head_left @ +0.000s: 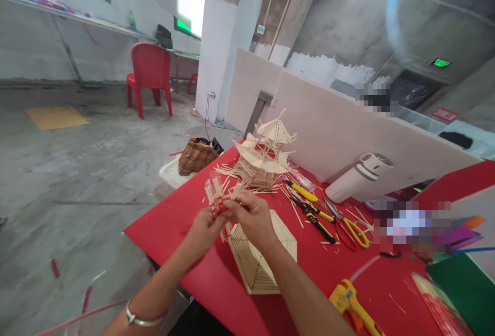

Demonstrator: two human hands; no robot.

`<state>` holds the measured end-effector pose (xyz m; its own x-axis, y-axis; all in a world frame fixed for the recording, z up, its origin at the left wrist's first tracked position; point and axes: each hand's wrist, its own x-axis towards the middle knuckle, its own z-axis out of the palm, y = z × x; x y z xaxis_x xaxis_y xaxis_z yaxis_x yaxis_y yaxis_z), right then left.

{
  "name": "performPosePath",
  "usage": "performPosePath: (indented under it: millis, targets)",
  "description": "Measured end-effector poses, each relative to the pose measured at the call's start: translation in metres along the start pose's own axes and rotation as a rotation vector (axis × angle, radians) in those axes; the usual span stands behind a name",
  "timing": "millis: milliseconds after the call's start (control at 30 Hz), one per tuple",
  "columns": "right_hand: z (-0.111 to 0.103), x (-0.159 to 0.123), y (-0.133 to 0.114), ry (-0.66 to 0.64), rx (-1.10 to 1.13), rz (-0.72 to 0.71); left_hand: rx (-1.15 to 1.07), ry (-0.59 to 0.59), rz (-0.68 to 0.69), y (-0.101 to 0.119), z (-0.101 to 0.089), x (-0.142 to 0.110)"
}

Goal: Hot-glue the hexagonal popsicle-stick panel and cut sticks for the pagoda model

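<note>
My left hand (203, 230) and my right hand (251, 215) are both closed on a small bundle of wooden sticks (216, 194) wrapped in clear plastic with a red band, held above the red table (174, 228). Just below my hands lies a flat stick-built roof panel (257, 264). Behind them stands a stick pagoda model (265, 158) with loose sticks scattered around its base.
Yellow-handled pliers (315, 217), a yellow knife (301, 190) and scissors (350, 225) lie to the right. A white bottle-like thing (358, 176) leans on a white partition. A yellow glue gun (353, 305) sits near the front edge. A plaid bag (197, 155) and red chair (150, 76) are beyond.
</note>
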<state>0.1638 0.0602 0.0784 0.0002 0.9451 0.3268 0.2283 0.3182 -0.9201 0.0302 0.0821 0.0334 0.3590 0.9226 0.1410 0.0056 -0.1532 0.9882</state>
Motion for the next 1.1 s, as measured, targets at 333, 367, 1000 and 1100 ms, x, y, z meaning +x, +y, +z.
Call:
performPosePath:
  millis: [333, 367, 1000, 1100]
  targets:
    - [-0.002, 0.013, -0.053, 0.098, -0.012, -0.095, -0.041, 0.083, 0.035, 0.035, 0.001, -0.012]
    - [-0.003, 0.014, -0.055, 0.113, 0.013, -0.103, -0.034, 0.066, 0.009, 0.037, 0.000, -0.015]
    - [-0.006, -0.014, -0.028, 0.070, 0.400, 0.207, -0.188, 0.173, -0.216, 0.024, 0.010, -0.047]
    - [-0.029, -0.004, -0.037, 0.144, 0.425, 0.153, -0.152, 0.058, -0.268, 0.034, 0.007, -0.050]
